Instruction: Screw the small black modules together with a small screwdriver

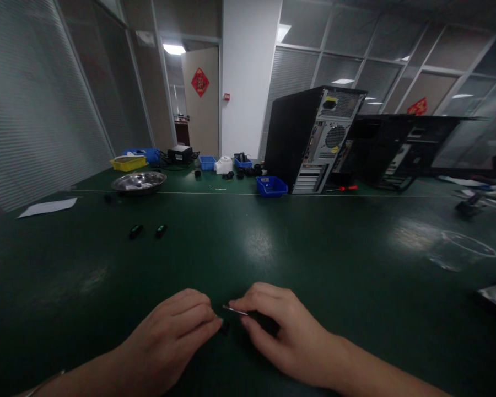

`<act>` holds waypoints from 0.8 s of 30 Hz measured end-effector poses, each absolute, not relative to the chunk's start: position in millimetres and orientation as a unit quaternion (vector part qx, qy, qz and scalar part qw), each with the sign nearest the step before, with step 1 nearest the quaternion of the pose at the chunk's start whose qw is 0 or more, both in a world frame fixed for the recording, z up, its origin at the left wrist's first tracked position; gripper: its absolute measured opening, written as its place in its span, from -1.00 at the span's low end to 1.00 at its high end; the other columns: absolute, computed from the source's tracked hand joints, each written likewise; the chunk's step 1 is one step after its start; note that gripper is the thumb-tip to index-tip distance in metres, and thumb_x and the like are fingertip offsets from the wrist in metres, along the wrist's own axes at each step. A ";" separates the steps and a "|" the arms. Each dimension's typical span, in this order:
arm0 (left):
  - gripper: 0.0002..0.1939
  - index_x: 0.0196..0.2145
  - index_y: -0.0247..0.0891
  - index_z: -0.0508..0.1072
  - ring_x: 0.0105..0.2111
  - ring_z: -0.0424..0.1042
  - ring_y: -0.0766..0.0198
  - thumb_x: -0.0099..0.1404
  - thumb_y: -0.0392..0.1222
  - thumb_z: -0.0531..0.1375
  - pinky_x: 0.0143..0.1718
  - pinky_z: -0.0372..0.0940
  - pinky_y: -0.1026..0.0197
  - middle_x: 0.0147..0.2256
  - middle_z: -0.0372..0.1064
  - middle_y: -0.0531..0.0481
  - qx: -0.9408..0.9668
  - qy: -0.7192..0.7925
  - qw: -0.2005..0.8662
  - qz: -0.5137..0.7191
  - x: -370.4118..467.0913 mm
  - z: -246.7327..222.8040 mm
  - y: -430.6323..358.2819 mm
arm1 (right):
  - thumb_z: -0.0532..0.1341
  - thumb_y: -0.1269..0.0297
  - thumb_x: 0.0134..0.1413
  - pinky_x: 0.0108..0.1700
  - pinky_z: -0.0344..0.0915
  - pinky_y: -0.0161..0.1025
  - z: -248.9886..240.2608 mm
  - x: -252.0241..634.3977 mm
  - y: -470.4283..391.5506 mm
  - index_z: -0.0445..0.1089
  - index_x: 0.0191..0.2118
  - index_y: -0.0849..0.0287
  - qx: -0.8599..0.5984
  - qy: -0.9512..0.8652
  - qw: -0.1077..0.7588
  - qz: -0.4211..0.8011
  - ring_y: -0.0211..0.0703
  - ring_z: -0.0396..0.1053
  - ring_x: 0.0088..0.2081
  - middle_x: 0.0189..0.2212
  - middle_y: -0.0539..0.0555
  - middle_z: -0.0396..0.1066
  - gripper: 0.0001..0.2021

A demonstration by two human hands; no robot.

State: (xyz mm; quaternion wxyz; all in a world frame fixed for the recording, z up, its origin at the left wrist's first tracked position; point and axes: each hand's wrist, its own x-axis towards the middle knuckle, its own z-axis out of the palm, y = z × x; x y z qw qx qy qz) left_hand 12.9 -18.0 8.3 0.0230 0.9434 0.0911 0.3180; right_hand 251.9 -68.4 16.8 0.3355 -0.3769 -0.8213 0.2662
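Observation:
My left hand (177, 331) is closed, its thumb and fingertips pinching a small black piece with a green part (224, 326) just above or on the green table. Most of that piece is hidden by the fingers. My right hand (281, 325) pinches a thin, flat, light-coloured strip (235, 310) between thumb and forefinger, beside the black piece; the strip's exact kind cannot be made out. Farther off to the left, two small black pieces with green tops (136, 231) lie side by side on the table.
A round metal dish (138, 182), a yellow tray (129, 162) and a blue bin (271, 187) stand toward the back. Behind them rises a black computer tower (297, 138). At right are a clear round container (465, 251) and a red-handled screwdriver (347, 188). White paper (47, 207) lies at left.

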 end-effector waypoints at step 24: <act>-0.67 -0.14 -0.17 0.50 -0.07 0.48 0.16 0.32 -0.51 0.07 -0.07 0.41 0.17 -0.02 0.46 -0.10 0.938 0.167 0.153 0.263 0.6 -13.3 -2.2 | 0.14 0.45 0.28 -0.17 0.35 -0.23 19.7 255.1 -66.8 0.47 0.00 0.18 -0.387 -0.816 0.340 0.261 -0.13 0.42 -0.23 -0.24 0.13 0.48 -0.75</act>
